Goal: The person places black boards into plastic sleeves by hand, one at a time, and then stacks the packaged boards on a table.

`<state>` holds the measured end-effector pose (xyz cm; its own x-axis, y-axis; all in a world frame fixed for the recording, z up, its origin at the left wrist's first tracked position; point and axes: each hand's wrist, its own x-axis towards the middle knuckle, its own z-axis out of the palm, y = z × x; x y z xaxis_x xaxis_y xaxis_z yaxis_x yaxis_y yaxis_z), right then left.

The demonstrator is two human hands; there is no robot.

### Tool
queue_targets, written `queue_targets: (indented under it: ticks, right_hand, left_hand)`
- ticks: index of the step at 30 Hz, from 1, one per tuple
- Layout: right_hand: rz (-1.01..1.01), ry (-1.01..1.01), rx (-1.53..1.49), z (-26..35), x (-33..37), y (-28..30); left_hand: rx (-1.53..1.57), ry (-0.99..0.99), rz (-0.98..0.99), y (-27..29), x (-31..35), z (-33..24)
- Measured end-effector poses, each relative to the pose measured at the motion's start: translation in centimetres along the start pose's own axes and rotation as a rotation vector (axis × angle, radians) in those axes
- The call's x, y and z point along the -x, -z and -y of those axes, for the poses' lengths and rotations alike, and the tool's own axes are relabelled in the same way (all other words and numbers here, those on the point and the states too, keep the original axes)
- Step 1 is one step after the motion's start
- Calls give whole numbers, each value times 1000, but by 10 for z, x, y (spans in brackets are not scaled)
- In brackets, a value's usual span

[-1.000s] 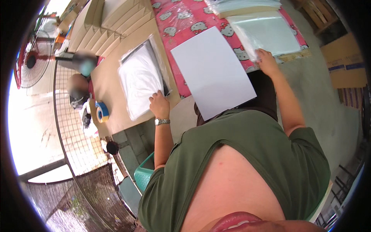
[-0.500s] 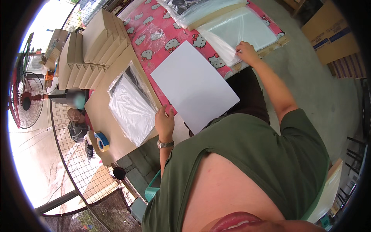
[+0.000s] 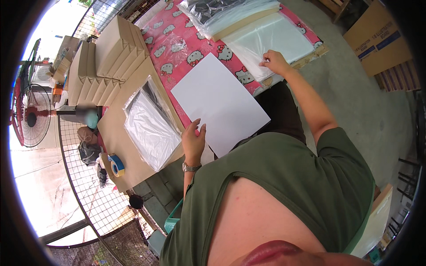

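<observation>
A white sheet or board [image 3: 222,99] lies slanted in front of me, its near end over my lap. My left hand [image 3: 193,141], with a watch on the wrist, is at the sheet's left edge, thumb and fingers apart. To the right, my right hand [image 3: 277,63] has its fingertips pinched on the near edge of a clear plastic sleeve [image 3: 248,48], which lies on a stack of similar sleeves [image 3: 286,37]. Left of my left hand, a pile of white sheets in clear plastic [image 3: 153,128] rests on brown board.
The table has a pink patterned cover [image 3: 166,46]. Brown wrapped packs [image 3: 117,53] are piled far left, near a fan [image 3: 32,113]. Blue and yellow tape rolls [image 3: 116,165] sit at the board's left edge. More plastic-wrapped stock [image 3: 230,17] lies beyond; a carton [image 3: 377,37] stands right.
My left hand has moved onto the sheet's left edge, its fingers spreading. The right hand has shifted slightly left and down with the sleeve's edge.
</observation>
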<state>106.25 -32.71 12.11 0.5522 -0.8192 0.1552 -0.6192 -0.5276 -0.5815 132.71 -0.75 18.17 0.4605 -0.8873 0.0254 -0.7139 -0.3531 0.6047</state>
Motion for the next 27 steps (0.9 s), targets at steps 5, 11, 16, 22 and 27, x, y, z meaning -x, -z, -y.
queue_targets:
  ticks: [5,11,16,22,27]
  right_hand:
    - [-155,157,-178,20,-7,14]
    - [-17,-88,-410,38,-17,29]
    - [-85,284,-37,67,0,1]
    - [90,654,-210,146,56,-38]
    - [161,342,-501,212,66,17]
  left_hand:
    - [42,-23,27,2,2,-8]
    - [125,1,75,-1,11,1]
    - [276,-27,127,-1,15,-13]
    - [343,-294,92,-8,-13,-50]
    - [836,68,279,-3,-24,-62]
